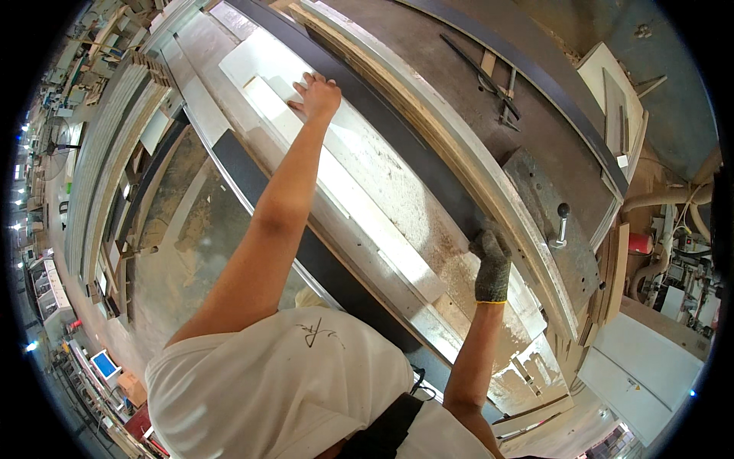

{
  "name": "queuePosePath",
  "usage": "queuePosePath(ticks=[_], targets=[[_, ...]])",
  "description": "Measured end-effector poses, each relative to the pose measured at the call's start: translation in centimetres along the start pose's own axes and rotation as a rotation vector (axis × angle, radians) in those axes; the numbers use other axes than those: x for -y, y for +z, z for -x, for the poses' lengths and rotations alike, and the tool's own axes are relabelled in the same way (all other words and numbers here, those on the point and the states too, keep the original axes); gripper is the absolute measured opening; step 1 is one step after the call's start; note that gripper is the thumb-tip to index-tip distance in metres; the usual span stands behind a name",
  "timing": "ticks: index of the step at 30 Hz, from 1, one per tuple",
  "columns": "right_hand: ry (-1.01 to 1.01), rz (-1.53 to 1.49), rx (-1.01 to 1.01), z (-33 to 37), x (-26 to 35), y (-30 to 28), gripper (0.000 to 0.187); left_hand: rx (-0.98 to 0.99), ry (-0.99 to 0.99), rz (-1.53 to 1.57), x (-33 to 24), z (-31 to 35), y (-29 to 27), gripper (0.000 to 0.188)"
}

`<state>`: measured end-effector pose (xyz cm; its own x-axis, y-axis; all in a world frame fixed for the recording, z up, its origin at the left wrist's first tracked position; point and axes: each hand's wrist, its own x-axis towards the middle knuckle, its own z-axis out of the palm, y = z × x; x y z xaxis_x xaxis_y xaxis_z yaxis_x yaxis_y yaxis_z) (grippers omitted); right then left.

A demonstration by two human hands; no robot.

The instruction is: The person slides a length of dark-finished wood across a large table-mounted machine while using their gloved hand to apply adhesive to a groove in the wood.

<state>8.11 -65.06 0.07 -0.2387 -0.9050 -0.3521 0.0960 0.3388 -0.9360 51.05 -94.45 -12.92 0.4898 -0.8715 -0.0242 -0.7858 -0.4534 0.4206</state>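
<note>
1. The long white panel [367,153] is flat and smooth-looking at its upper end, turning speckled with brownish dust toward the lower right.
2. A narrower white strip [336,187] with straight edges runs alongside it, nearer the person.
3. On the far side lies a matte dark grey strip [397,130]; beyond that, a layered, wood-coloured edge [451,149] curves with the lens.
4. The bare left hand [317,98] is at the panel's upper part, fingers spread and loosely bent, gripping nothing visible.
5. The right hand [492,264], in a dark knitted glove with a yellow cuff edge, is by the dark grey strip's lower end; its fingertips blur into the dark surface, so I cannot tell whether it grips anything.
6. The dark grey strip's upper end is cut off by the picture's rim.
7. The panel lies diagonally before the person, bright with glare, its lower end patchy.
</note>
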Motion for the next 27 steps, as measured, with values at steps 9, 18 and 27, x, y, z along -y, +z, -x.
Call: queuePosePath(ticks=[9,18,27], targets=[[0.009,0.030,-0.019,-0.7,0.7,2.1,0.046,-0.010,-0.045,0.017,-0.7,-0.2,-2.6,0.055],[0.038,-0.007,-0.021,-0.7,0.9,2.4,0.043,-0.039,-0.013,0.026,-0.7,-0.1,-3.1,0.057],[0.275,-0.043,-0.313,-1.4,2.5,5.1,0.042,0.052,-0.056,0.035,-1.5,0.3,-5.1,0.063]])
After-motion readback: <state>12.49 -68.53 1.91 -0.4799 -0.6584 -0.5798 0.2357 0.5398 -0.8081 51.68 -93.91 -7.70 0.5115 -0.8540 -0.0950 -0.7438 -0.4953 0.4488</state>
